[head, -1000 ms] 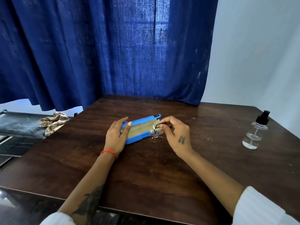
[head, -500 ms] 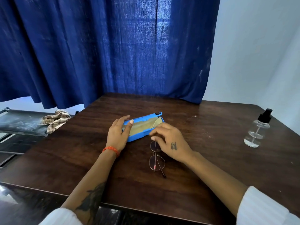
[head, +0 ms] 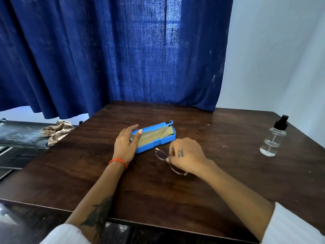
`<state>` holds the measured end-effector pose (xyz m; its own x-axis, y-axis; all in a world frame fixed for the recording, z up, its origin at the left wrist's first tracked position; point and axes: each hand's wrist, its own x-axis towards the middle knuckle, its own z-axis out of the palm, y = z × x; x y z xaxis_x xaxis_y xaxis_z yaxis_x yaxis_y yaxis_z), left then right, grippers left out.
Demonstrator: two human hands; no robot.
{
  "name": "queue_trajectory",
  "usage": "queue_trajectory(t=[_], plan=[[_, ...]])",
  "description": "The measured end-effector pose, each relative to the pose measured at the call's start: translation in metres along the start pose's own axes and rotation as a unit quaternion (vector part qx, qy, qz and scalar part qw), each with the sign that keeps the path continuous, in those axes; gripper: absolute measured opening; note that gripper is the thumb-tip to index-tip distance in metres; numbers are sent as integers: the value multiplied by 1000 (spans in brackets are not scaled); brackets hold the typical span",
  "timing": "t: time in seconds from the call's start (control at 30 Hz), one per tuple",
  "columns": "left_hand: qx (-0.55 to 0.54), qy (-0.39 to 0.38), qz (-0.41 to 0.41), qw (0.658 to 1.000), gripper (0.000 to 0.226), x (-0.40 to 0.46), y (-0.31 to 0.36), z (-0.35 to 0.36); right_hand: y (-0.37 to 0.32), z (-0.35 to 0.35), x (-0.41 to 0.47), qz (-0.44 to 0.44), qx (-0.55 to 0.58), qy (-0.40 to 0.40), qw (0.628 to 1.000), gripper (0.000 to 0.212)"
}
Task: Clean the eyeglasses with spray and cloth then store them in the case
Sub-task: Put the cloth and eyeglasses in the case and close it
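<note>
An open blue eyeglass case [head: 158, 142] lies mid-table with a beige cloth [head: 154, 135] inside it. My left hand [head: 125, 144] grips the case's left end, thumb over the rim. Thin-framed eyeglasses [head: 161, 154] sit just in front of the case, partly hidden under my right hand [head: 186, 155], whose curled fingers pinch the frame. A clear spray bottle [head: 274, 138] with a black pump stands at the table's right edge, well away from both hands.
The dark wooden table [head: 158, 187] backs onto a blue curtain [head: 112, 53]. A checked cloth [head: 58, 132] lies on a dark bench [head: 21, 136] off the table's left side. A white wall rises on the right.
The glasses came out of the case with my right hand and went down onto the table in front of it. My right hand has now closed over them. My left hand stayed on the case.
</note>
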<state>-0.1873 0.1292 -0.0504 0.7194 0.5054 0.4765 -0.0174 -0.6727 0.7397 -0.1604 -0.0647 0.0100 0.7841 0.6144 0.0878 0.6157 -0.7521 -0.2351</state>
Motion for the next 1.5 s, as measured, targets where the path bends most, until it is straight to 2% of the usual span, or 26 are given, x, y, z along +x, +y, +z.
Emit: queue_trajectory(t=[0.17, 0.3, 0.5, 0.7, 0.8, 0.97, 1.27, 1.4, 1.5], plan=[[-32, 15, -14, 999, 36, 1, 0, 0, 24, -25, 17, -91, 74, 87, 989, 8], [-58, 20, -36, 997, 31, 2, 0, 0, 33, -30, 46, -183, 95, 46, 977, 10], [-79, 16, -29, 996, 19, 5, -4, 2, 26, -26, 86, -238, 40, 33, 970, 13], [-83, 34, -22, 996, 8, 9, -7, 1, 19, -13, 97, -294, -93, 66, 949, 18], [-108, 36, -56, 992, 7, 11, -8, 2, 19, -8, 99, -297, -120, 57, 946, 19], [-150, 57, -114, 980, 20, 13, -8, 2, 15, -10, 106, -285, -112, -1, 952, 22], [-124, 59, -63, 989, 13, 9, -3, 1, -11, -25, 119, -265, -85, -111, 954, 17], [-117, 58, -50, 990, 13, 9, -3, 1, -14, -24, 117, -252, -86, -114, 957, 14], [-113, 55, -48, 991, 14, 9, -2, 1, -13, -13, 112, -244, -79, -64, 965, 12]])
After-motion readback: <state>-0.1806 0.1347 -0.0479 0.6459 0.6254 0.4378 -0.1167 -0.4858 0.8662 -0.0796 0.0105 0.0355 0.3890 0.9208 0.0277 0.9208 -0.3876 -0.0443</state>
